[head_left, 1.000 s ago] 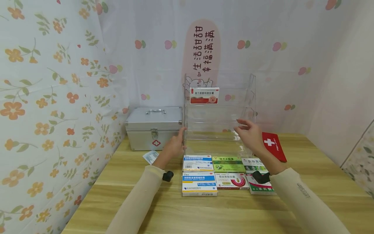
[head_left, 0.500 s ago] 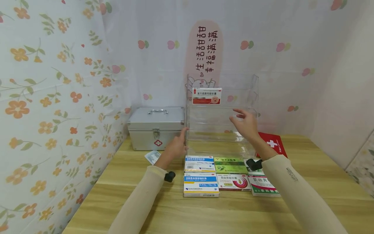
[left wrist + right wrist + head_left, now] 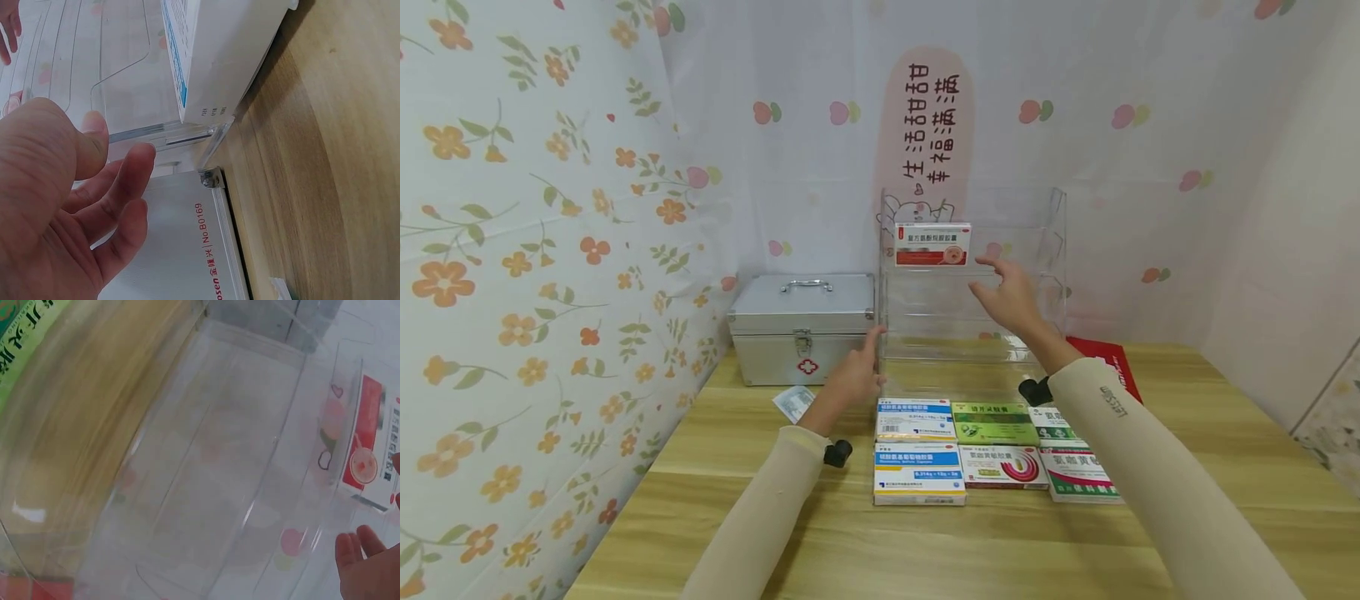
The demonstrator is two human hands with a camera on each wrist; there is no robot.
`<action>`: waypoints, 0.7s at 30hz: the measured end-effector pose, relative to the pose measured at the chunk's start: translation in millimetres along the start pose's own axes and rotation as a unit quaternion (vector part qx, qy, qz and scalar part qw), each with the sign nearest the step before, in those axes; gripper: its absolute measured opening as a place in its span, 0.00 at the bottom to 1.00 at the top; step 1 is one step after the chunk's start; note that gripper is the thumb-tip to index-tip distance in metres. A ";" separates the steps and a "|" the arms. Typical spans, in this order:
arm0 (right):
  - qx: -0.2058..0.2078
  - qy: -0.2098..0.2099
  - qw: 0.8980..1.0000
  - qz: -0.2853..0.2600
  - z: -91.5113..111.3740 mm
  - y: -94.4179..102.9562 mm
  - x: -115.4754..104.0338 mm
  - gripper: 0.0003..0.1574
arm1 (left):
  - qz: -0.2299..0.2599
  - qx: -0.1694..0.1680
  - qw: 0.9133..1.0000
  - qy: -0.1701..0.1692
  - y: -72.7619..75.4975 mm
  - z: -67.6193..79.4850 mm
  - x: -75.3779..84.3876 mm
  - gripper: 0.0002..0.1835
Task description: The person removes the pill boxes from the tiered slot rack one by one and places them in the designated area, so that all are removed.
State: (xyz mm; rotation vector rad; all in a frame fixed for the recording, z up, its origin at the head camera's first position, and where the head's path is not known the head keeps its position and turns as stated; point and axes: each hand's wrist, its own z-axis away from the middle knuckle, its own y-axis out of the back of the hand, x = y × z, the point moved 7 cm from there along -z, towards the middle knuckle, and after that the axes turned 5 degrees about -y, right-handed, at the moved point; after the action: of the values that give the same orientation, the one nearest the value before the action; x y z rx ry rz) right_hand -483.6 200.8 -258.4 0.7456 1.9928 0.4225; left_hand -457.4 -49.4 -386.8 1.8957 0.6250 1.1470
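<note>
A clear plastic display rack (image 3: 955,360) with stepped shelves stands at the back. On its top shelf, at the left, leans a white-and-red medicine box (image 3: 932,244). My right hand (image 3: 1006,292) reaches in front of the upper shelves, thumb and index finger spread apart, nothing between them. In the right wrist view its fingertips (image 3: 362,540) are just off the medicine box (image 3: 372,437). Low on the rack's left side, my left hand (image 3: 850,379) pinches the clear side panel (image 3: 140,132) between thumb and fingers, beside the silver case.
Two rows of medicine boxes lie before the rack, among them a blue-and-white box (image 3: 919,475) and a green box (image 3: 994,422). A silver first-aid case (image 3: 801,329) stands left, a small packet (image 3: 794,402) in front. A red first-aid pouch (image 3: 1116,367) lies right.
My right hand has moved up and left along the rack, toward the white-and-red medicine box. The left hand stays at the rack's side. The head view has shifted slightly.
</note>
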 end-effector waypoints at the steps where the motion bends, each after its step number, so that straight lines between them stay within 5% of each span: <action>1: -0.004 0.003 1.000 0.002 -2.8 -1.9 -1.5 0.29 | 0.000 0.001 1.000 -0.001 0.6 0.2 -0.2 0.49; 7: -0.023 0.029 0.999 0.029 -20.5 -7.5 -8.3 0.32 | 0.008 0.001 1.000 -0.005 0.4 -0.3 -0.9 0.49; 21: -0.097 0.013 0.995 0.022 -47.2 -19.1 -18.3 0.41 | -0.006 -0.019 1.000 0.010 -2.5 -2.5 -2.1 0.50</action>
State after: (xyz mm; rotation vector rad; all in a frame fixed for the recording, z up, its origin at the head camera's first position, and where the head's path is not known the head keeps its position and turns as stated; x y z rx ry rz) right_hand -523.8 174.6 -233.3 0.6658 1.9293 0.6461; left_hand -460.5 -48.7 -389.3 1.8476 0.6218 1.1635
